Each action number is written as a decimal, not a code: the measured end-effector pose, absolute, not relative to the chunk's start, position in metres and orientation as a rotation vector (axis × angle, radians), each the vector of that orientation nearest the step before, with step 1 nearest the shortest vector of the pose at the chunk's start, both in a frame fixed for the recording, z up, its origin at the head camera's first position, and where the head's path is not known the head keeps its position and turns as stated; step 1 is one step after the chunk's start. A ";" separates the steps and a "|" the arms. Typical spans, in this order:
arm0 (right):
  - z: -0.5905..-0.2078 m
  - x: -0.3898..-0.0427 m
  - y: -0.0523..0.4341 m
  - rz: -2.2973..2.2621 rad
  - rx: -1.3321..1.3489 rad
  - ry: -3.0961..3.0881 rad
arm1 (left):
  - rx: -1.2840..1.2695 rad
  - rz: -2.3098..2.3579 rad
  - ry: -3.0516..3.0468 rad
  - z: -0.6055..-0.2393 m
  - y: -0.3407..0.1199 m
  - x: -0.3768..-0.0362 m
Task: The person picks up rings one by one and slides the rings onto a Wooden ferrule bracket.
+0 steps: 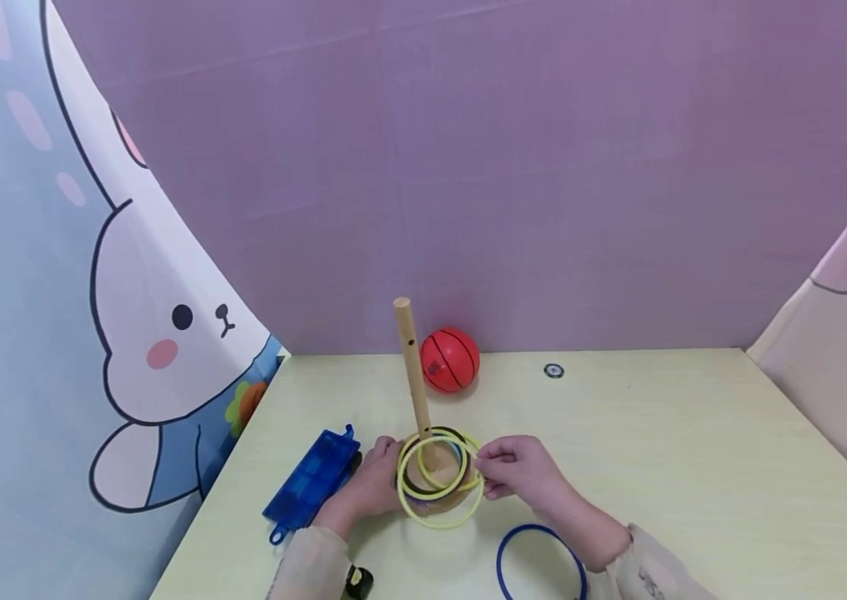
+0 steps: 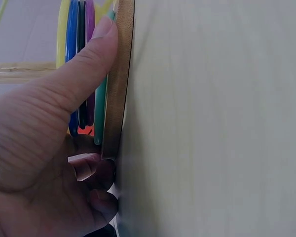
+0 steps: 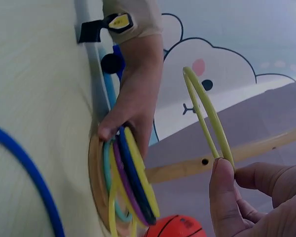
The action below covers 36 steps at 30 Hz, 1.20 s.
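A wooden peg (image 1: 413,367) stands upright on a round wooden base (image 2: 119,74), with several coloured rings stacked low around it: teal, purple (image 3: 127,182), dark, blue and yellow. My left hand (image 1: 378,479) grips the left side of base and stack, thumb across the ring edges and fingers curled at the base's rim. Between thumb and fingertip, my right hand (image 1: 517,471) pinches a thin yellow ring (image 3: 212,116) raised above the stack. That ring crosses in front of the peg in the right wrist view; whether it encircles the peg, I cannot tell. Another yellow ring leans on the stack.
A red ball with black lines (image 1: 450,360) sits behind the peg. Left of my left hand lies a blue translucent plastic case (image 1: 311,477). A blue ring (image 1: 501,560) lies near my right forearm. A small round disc (image 1: 553,370) is at the back, and a black object (image 1: 359,582) near my left sleeve.
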State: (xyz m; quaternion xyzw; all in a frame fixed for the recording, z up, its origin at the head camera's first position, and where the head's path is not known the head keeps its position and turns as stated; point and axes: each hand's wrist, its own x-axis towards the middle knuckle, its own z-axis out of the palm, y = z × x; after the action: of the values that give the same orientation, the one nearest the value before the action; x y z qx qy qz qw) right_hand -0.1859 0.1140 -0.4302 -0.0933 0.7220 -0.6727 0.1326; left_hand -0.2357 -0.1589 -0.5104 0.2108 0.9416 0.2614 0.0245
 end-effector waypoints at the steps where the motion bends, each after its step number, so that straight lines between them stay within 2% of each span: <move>1: -0.428 -0.186 0.111 -1.956 -0.276 2.087 | 0.662 0.800 2.917 -0.511 -0.159 -0.236; 11: -0.388 -0.190 0.096 -2.029 -0.317 2.046 | 0.792 0.841 2.987 -0.508 -0.157 -0.231; 26: -0.289 -0.198 0.090 -2.378 -0.398 1.954 | 0.560 0.849 2.881 -0.512 -0.157 -0.236; 31: -0.282 -0.206 0.091 -2.482 -0.332 1.933 | 0.552 0.846 2.876 -0.514 -0.157 -0.237; 36: -0.301 -0.215 0.093 -2.468 -0.274 1.939 | 0.560 0.847 2.876 -0.516 -0.158 -0.238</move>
State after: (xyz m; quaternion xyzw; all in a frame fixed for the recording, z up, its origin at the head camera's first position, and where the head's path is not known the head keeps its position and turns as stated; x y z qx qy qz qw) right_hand -0.2153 0.0932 -0.3009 -0.0870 0.6154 -0.7834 -0.0047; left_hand -0.2377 -0.1576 -0.5164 0.1835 0.9419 0.2775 0.0458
